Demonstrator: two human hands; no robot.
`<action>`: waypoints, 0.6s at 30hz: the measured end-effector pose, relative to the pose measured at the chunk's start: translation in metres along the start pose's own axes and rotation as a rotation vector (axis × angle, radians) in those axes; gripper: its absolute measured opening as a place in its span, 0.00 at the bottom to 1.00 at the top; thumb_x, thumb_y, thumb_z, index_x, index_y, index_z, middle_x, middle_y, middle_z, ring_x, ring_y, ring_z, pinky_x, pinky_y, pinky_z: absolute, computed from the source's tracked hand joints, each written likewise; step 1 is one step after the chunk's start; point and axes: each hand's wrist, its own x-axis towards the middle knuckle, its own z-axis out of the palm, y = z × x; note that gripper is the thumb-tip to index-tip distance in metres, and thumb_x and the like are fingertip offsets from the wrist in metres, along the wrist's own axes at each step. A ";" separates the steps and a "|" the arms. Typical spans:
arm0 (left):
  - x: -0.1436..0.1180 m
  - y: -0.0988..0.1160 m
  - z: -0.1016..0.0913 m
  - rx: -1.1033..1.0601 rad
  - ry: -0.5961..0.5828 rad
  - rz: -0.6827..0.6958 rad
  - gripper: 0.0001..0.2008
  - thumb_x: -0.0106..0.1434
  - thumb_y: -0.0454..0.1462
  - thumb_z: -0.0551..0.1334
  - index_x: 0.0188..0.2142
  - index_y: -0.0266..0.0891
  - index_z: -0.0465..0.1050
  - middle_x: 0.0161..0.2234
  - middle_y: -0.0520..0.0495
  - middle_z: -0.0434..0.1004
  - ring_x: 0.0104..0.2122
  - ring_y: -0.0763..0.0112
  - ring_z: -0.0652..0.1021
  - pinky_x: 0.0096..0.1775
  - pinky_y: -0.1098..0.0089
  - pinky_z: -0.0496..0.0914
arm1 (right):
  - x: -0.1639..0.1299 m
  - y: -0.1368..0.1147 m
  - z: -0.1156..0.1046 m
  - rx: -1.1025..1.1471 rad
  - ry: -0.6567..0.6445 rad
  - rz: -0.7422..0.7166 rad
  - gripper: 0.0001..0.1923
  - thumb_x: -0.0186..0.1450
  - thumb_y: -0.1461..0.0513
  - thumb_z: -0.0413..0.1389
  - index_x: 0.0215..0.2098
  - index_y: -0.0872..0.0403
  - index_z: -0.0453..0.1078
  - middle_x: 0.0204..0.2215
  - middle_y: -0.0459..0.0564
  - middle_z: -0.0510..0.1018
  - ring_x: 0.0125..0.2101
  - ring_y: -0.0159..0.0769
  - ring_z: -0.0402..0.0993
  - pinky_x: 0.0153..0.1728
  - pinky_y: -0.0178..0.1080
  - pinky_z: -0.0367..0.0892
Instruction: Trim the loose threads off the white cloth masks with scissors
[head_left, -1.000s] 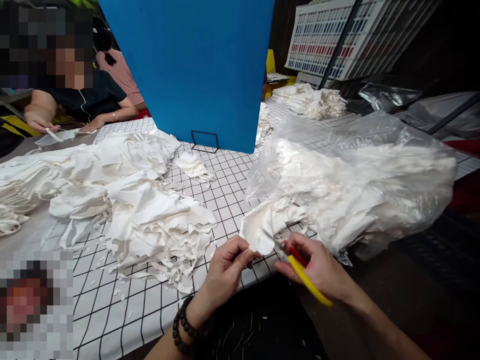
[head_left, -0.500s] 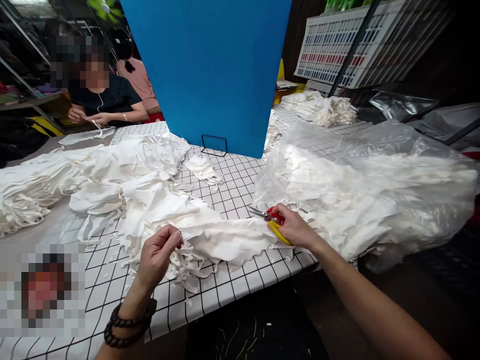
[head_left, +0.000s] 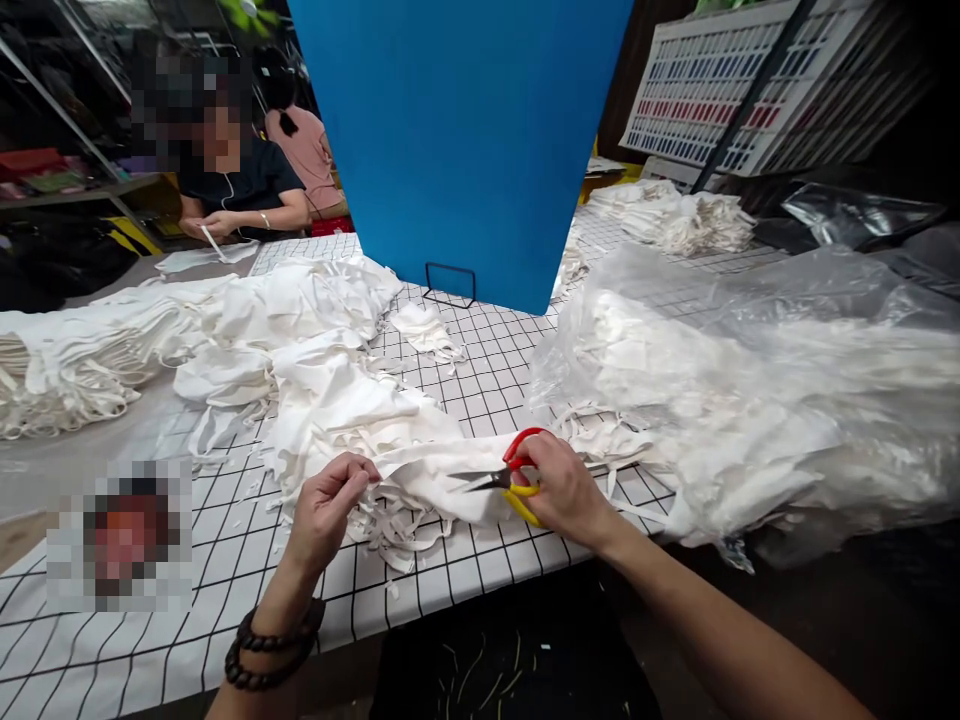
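Limp white cloth piece (head_left: 442,478), left hand (head_left: 326,505) fingers pinching its edge, right hand (head_left: 562,490) fingers gripping red-yellow scissors (head_left: 504,478)

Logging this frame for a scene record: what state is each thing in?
Scissors: in right hand, blades nearly closed.
White piece: stretched flat, pinched by left hand.
Plastic bag: lying open-mouthed, full of white pieces.
Blue board: upright.
Pile: loose heap.

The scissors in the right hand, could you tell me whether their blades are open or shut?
Shut, or nearly: the scissors show one thin point, no gap between blades, lying over the white cloth piece.
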 end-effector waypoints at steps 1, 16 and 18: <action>-0.001 -0.001 -0.001 -0.011 0.011 -0.019 0.14 0.61 0.42 0.58 0.22 0.38 0.66 0.31 0.47 0.72 0.35 0.64 0.71 0.38 0.67 0.65 | -0.010 -0.008 -0.003 0.014 0.033 -0.031 0.09 0.57 0.70 0.53 0.35 0.52 0.63 0.33 0.50 0.72 0.37 0.41 0.68 0.42 0.44 0.64; -0.025 0.011 0.034 0.725 0.449 0.155 0.17 0.58 0.40 0.63 0.44 0.34 0.69 0.53 0.32 0.62 0.56 0.47 0.64 0.56 0.51 0.61 | -0.017 -0.001 -0.027 0.182 -0.127 0.242 0.11 0.57 0.66 0.57 0.38 0.51 0.64 0.34 0.45 0.75 0.28 0.32 0.67 0.30 0.34 0.63; -0.035 0.021 0.054 0.672 0.369 0.281 0.18 0.59 0.37 0.63 0.48 0.36 0.67 0.52 0.33 0.63 0.56 0.49 0.64 0.56 0.51 0.61 | 0.001 0.007 -0.017 0.196 -0.197 0.146 0.10 0.58 0.65 0.56 0.38 0.51 0.64 0.39 0.48 0.76 0.30 0.32 0.69 0.32 0.35 0.64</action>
